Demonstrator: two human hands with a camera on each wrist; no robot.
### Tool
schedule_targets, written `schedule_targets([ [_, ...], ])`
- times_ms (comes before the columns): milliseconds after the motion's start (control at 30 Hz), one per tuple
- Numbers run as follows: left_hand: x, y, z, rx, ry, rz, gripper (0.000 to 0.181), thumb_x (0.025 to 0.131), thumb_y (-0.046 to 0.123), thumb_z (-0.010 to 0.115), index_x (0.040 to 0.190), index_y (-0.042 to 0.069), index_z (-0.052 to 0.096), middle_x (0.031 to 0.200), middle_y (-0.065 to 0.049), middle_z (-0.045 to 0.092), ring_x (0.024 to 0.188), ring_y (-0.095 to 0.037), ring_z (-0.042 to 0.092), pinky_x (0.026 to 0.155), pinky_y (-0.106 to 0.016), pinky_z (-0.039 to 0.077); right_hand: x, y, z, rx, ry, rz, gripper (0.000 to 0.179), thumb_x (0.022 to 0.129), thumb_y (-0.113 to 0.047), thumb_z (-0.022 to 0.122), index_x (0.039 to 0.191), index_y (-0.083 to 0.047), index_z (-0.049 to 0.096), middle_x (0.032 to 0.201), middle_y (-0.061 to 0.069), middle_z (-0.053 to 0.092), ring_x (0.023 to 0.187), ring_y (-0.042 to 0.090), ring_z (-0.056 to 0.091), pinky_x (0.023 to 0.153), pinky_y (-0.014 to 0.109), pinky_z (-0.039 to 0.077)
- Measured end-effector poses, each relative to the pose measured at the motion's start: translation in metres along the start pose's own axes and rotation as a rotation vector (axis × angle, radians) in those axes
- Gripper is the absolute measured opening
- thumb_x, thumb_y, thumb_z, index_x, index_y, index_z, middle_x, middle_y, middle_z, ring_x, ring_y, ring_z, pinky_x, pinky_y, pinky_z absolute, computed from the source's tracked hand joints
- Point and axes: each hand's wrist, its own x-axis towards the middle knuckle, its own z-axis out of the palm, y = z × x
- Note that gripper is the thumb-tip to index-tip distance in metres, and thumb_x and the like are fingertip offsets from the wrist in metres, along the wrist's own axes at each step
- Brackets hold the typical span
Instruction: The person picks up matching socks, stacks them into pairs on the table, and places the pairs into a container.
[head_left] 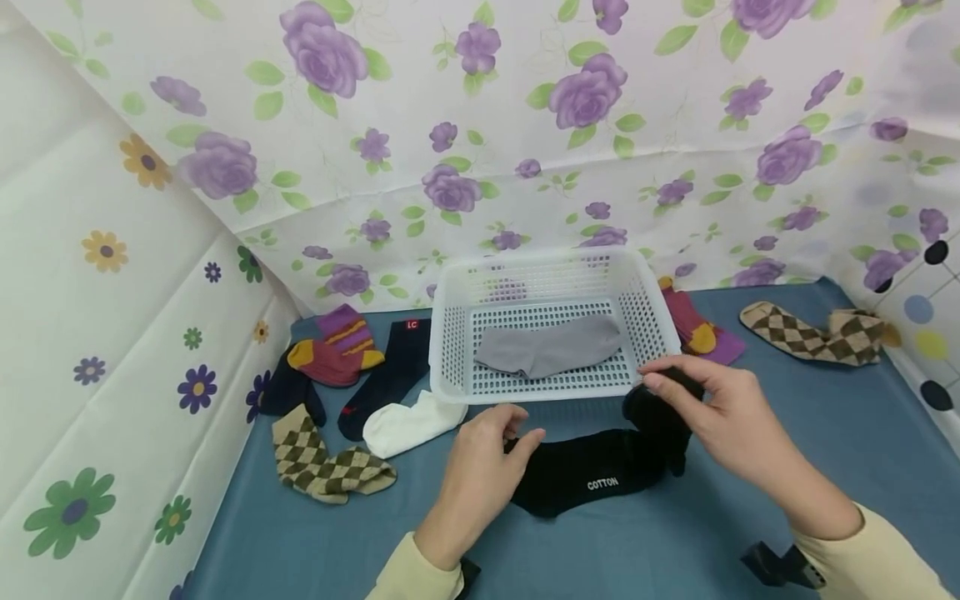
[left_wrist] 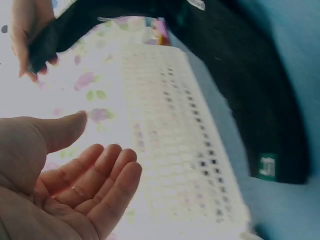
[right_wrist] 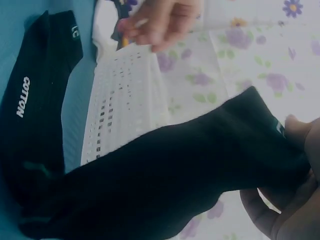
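Note:
A black sock point(head_left: 570, 471) printed "COTTON" lies in front of the basket; its LC-tagged cuff point(left_wrist: 280, 170) shows in the left wrist view. My right hand point(head_left: 712, 408) pinches the cuff of a second black sock point(right_wrist: 190, 160), lifted off the table, its other end overlapping the lying one at the right. Over the left end of the lying sock is my left hand point(head_left: 483, 475), thumb apart from loosely bent fingers point(left_wrist: 117, 195), holding nothing. A grey sock point(head_left: 551, 346) lies inside the white plastic basket point(head_left: 555, 398).
Left of the basket lie a white sock point(head_left: 412, 425), a checkered sock point(head_left: 330, 467), a dark LC sock point(head_left: 393, 375) and a maroon-and-yellow sock point(head_left: 333, 358). To its right are another maroon sock point(head_left: 686, 317) and a checkered one point(head_left: 817, 333). Flowered cloth point(head_left: 450, 192) rises behind.

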Motion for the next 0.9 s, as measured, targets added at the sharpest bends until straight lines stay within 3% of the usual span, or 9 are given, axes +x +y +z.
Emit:
schedule_targets([
  [100, -0.001, 0.013, -0.006, -0.096, -0.048, 0.038, 0.034, 0.084, 0.052, 0.062, 0.109, 0.029, 0.061, 0.105, 0.012, 0.063, 0.095, -0.006, 0.06, 0.081, -0.027, 0.052, 0.003, -0.01, 0.01, 0.0, -0.046, -0.087, 0.019, 0.092, -0.032, 0.058, 0.109, -0.036, 0.065, 0.069, -0.012, 0.063, 0.032, 0.003, 0.02, 0.038, 0.023, 0.03],
  [167, -0.001, 0.02, -0.009, -0.154, -0.099, 0.065, 0.043, 0.081, 0.058, 0.061, 0.115, 0.032, 0.058, 0.112, 0.013, 0.063, 0.103, -0.005, 0.06, 0.085, -0.029, 0.052, 0.004, -0.014, 0.017, 0.035, -0.083, -0.146, 0.021, 0.091, -0.03, 0.06, 0.11, -0.036, 0.065, 0.078, -0.012, 0.067, 0.035, 0.0, 0.027, 0.04, 0.021, 0.034],
  [300, 0.0, 0.033, -0.009, -0.215, -0.18, 0.125, 0.063, 0.075, 0.064, 0.062, 0.127, 0.032, 0.048, 0.123, 0.011, 0.058, 0.111, -0.004, 0.056, 0.088, -0.026, 0.05, 0.004, -0.016, 0.032, 0.112, -0.146, -0.261, 0.024, 0.088, -0.024, 0.064, 0.111, -0.032, 0.067, 0.101, -0.013, 0.069, 0.067, -0.003, 0.057, 0.057, 0.019, 0.047],
  [367, 0.001, 0.035, -0.007, -0.225, -0.188, 0.159, 0.065, 0.076, 0.063, 0.063, 0.13, 0.032, 0.044, 0.124, 0.011, 0.057, 0.112, -0.002, 0.056, 0.088, -0.024, 0.05, 0.002, -0.016, 0.038, 0.117, -0.162, -0.307, 0.026, 0.087, -0.022, 0.065, 0.113, -0.029, 0.068, 0.11, -0.012, 0.067, 0.091, 0.0, 0.061, 0.067, 0.019, 0.051],
  [433, 0.003, 0.036, -0.005, -0.219, -0.184, 0.186, 0.061, 0.077, 0.06, 0.063, 0.129, 0.033, 0.045, 0.122, 0.014, 0.057, 0.11, 0.0, 0.056, 0.087, -0.023, 0.05, 0.001, -0.015, 0.044, 0.107, -0.17, -0.329, 0.028, 0.087, -0.022, 0.066, 0.115, -0.027, 0.067, 0.116, -0.009, 0.063, 0.099, 0.003, 0.059, 0.07, 0.019, 0.052],
  [567, 0.006, 0.033, 0.0, -0.221, -0.152, 0.225, 0.039, 0.085, 0.051, 0.06, 0.119, 0.031, 0.056, 0.108, 0.014, 0.064, 0.093, 0.003, 0.06, 0.077, -0.021, 0.052, -0.002, -0.013, 0.051, 0.078, -0.201, -0.332, 0.033, 0.087, -0.026, 0.065, 0.12, -0.03, 0.063, 0.131, -0.005, 0.054, 0.116, 0.01, 0.053, 0.079, 0.023, 0.053],
  [667, 0.009, 0.03, 0.001, -0.27, -0.142, 0.22, 0.024, 0.09, 0.042, 0.057, 0.109, 0.027, 0.064, 0.096, 0.012, 0.067, 0.077, 0.005, 0.061, 0.066, -0.017, 0.052, -0.001, -0.011, 0.053, 0.088, -0.275, -0.287, 0.044, 0.086, -0.035, 0.065, 0.129, -0.034, 0.055, 0.135, -0.011, 0.051, 0.123, 0.008, 0.048, 0.089, 0.03, 0.05],
  [767, 0.01, 0.026, -0.001, -0.313, -0.14, 0.214, 0.018, 0.092, 0.036, 0.058, 0.104, 0.025, 0.066, 0.087, 0.012, 0.067, 0.059, 0.003, 0.056, 0.054, -0.016, 0.048, 0.003, -0.005, 0.053, 0.094, -0.36, -0.21, 0.057, 0.081, -0.044, 0.069, 0.133, -0.039, 0.046, 0.128, -0.02, 0.053, 0.115, 0.001, 0.053, 0.09, 0.031, 0.05],
  [900, 0.011, 0.022, -0.007, -0.327, -0.103, 0.226, 0.017, 0.091, 0.035, 0.06, 0.103, 0.025, 0.066, 0.077, 0.01, 0.062, 0.05, -0.002, 0.047, 0.048, -0.018, 0.043, 0.008, 0.009, 0.053, 0.032, -0.419, -0.138, 0.047, 0.072, -0.047, 0.077, 0.113, -0.04, 0.057, 0.108, -0.023, 0.061, 0.095, -0.003, 0.059, 0.081, 0.027, 0.052],
])
